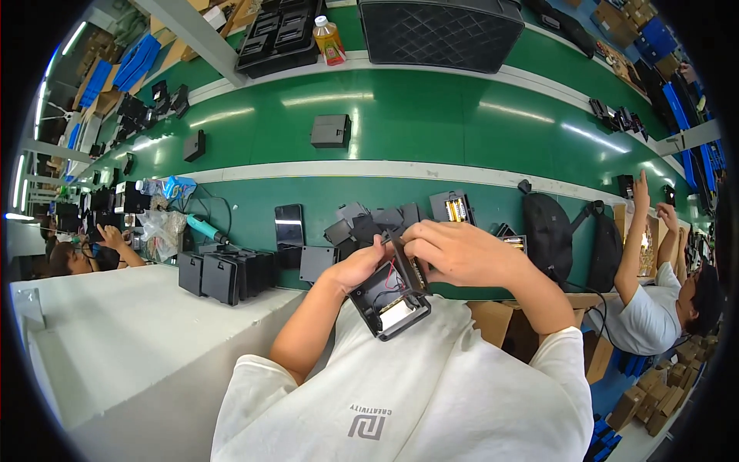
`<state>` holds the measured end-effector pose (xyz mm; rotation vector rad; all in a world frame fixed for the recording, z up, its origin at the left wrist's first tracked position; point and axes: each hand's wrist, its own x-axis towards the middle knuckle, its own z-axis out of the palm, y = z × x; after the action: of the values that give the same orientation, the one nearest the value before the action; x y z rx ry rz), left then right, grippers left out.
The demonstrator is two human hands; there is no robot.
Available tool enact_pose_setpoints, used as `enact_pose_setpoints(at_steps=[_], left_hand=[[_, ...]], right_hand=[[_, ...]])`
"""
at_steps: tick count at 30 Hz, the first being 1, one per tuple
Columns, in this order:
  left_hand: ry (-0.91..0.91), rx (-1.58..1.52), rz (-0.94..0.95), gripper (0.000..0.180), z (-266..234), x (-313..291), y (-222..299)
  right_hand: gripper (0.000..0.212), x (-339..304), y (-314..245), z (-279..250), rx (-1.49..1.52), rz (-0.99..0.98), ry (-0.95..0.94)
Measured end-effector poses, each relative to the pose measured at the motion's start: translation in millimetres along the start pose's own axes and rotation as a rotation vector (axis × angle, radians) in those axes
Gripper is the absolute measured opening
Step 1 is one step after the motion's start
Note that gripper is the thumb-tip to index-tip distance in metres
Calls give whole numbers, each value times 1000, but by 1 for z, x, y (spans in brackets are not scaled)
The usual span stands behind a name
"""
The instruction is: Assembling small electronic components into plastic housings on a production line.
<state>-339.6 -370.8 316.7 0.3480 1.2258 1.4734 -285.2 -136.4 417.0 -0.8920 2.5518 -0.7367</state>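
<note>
In front of my chest is an opened black plastic case [385,296], tilted, with thin red and dark wires and a pale rectangular part inside. My left hand [356,266] is closed around its left side, thumb at the upper edge. Fingers of my right hand [454,252] are bent against the raised black panel [412,269] on the case's right; their tips are partly hidden. Just beyond my hands lies a heap of dark plastic parts [369,222]. A grey-black case [456,208] with gold-coloured cylinders inside sits beyond my right hand.
Left of the heap lies a dark phone [289,235]. A teal power screwdriver [206,228] rests behind several black boxes [223,276] at the left. A black backpack [548,237] stands right. One grey box [331,131] is on the green conveyor belt [416,123]. Other people work on both sides.
</note>
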Motion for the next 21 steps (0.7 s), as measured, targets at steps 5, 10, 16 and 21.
enact_pose_setpoints(at_steps=[5,10,16,21], left_hand=[[111,34,-85,60,6,1,-2],[50,-81,-93,50,12,4,14],[-37,-206,174,41,7,9,15],[452,-64,340,44,32,20,19]], right_hand=[[71,2,-8,3,-303,-337,446],[79,-5,-12,-1,-263,-310,347],[86,-26,-20,-12,43,101,351],[89,-22,-25,26,261,377,468]])
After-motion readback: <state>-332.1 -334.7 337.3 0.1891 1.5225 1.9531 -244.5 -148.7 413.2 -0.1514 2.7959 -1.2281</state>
